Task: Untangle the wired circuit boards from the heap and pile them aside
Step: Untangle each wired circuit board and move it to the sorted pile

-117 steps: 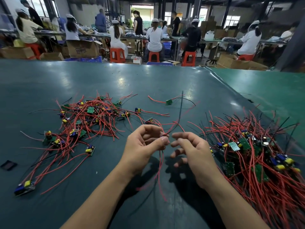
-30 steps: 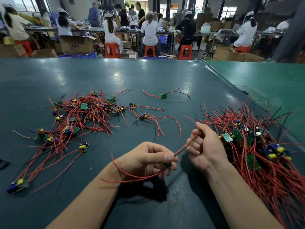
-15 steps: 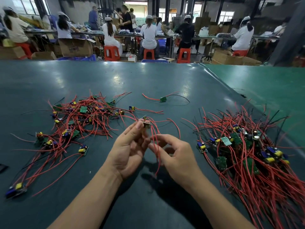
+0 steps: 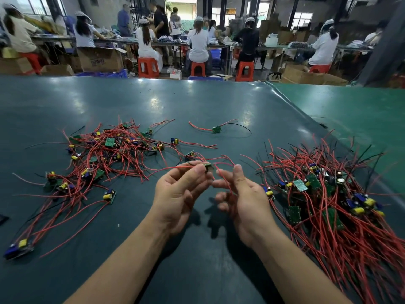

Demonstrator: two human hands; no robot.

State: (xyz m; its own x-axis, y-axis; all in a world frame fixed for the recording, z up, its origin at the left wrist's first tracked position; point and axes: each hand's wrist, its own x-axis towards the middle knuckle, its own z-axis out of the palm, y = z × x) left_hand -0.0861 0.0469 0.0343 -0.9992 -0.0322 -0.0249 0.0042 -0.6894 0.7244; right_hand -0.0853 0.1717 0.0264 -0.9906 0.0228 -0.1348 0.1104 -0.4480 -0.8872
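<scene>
Left hand (image 4: 182,191) now pinches 1 freed board (image 4: 208,167) lifted higher than 0.5 s ago; right hand (image 4: 243,194) fingers curl round its red wire (image 4: 225,183); next: sorted pile (image 4: 105,156).

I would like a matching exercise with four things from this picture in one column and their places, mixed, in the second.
1. dense heap
2. spread pile
3. lone board
4. small board

a. pinched by left hand
b. alone, far centre of table
c. right of right hand
d. left side of table

Pairs: 1-c, 2-d, 3-b, 4-a
</scene>
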